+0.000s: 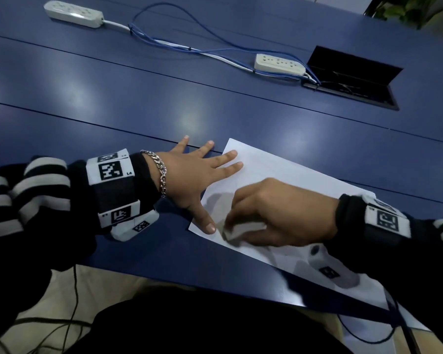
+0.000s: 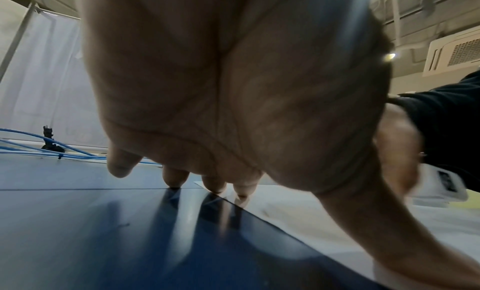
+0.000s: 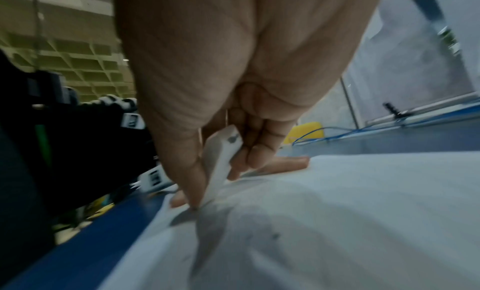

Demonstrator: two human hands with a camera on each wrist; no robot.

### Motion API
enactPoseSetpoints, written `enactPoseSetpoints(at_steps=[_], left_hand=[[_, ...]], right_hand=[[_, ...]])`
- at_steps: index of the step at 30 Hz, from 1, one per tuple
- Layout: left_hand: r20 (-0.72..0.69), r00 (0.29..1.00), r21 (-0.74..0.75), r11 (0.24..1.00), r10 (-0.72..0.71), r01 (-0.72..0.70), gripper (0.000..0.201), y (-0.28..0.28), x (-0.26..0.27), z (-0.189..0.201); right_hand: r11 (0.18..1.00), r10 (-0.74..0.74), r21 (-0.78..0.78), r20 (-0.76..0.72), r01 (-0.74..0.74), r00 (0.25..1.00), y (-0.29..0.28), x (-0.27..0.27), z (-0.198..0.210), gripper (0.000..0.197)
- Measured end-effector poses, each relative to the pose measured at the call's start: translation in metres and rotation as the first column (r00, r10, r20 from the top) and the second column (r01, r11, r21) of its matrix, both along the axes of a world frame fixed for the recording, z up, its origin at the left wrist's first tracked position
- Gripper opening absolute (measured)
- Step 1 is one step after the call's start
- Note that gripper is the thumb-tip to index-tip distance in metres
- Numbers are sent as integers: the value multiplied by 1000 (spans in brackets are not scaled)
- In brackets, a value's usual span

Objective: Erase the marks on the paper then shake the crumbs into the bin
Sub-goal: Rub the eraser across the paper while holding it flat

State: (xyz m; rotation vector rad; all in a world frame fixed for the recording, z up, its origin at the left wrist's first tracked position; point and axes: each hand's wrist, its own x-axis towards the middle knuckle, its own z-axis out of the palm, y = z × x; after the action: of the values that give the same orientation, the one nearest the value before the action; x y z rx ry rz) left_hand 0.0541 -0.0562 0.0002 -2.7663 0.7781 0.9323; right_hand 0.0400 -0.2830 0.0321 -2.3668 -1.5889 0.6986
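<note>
A white sheet of paper (image 1: pixel 279 180) lies on the blue table (image 1: pixel 138 103) near its front edge. My left hand (image 1: pixel 200 175) lies flat with fingers spread; thumb and two fingertips press the paper's left edge, the others rest on the table. My right hand (image 1: pixel 274 215) grips a white eraser (image 1: pixel 237 232) and holds its end down on the paper near the left corner. In the right wrist view the eraser (image 3: pixel 221 157) sits between thumb and curled fingers, a dark smudge on its end. Faint grey specks show on the paper (image 3: pixel 337 222). No bin is in view.
Two white power strips (image 1: pixel 73 13) (image 1: pixel 279 64) and blue cables (image 1: pixel 189 47) lie across the far part of the table. An open black cable hatch (image 1: pixel 351 80) sits at the back right. The table's front edge (image 1: pixel 215 287) runs just below my hands.
</note>
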Motion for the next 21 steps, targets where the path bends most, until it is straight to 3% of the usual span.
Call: enactPoseSetpoints(at_steps=[2, 7, 10, 12, 17, 21], left_hand=[[0, 1000, -6, 1000, 5, -5, 144, 0, 0, 0], [-6, 1000, -5, 1000, 29, -29, 149, -2, -1, 0], [0, 1000, -2, 1000, 28, -28, 150, -3, -2, 2], [0, 1000, -2, 1000, 22, -22, 149, -2, -1, 1], [-12, 999, -2, 1000, 30, -30, 149, -2, -1, 0], [-11, 999, -7, 999, 34, -34, 149, -2, -1, 2]], right_hand=[[999, 21, -31, -14, -22, 1000, 2, 7, 3, 23], [971, -237, 64, 225, 229, 945, 0, 32, -5, 31], [996, -84, 20, 66, 83, 994, 1, 0, -2, 16], [1000, 1, -28, -10, -1, 1000, 0, -7, 1, 21], [964, -266, 26, 209, 266, 941, -8, 30, -6, 36], [986, -167, 1, 122, 168, 978, -11, -4, -9, 27]])
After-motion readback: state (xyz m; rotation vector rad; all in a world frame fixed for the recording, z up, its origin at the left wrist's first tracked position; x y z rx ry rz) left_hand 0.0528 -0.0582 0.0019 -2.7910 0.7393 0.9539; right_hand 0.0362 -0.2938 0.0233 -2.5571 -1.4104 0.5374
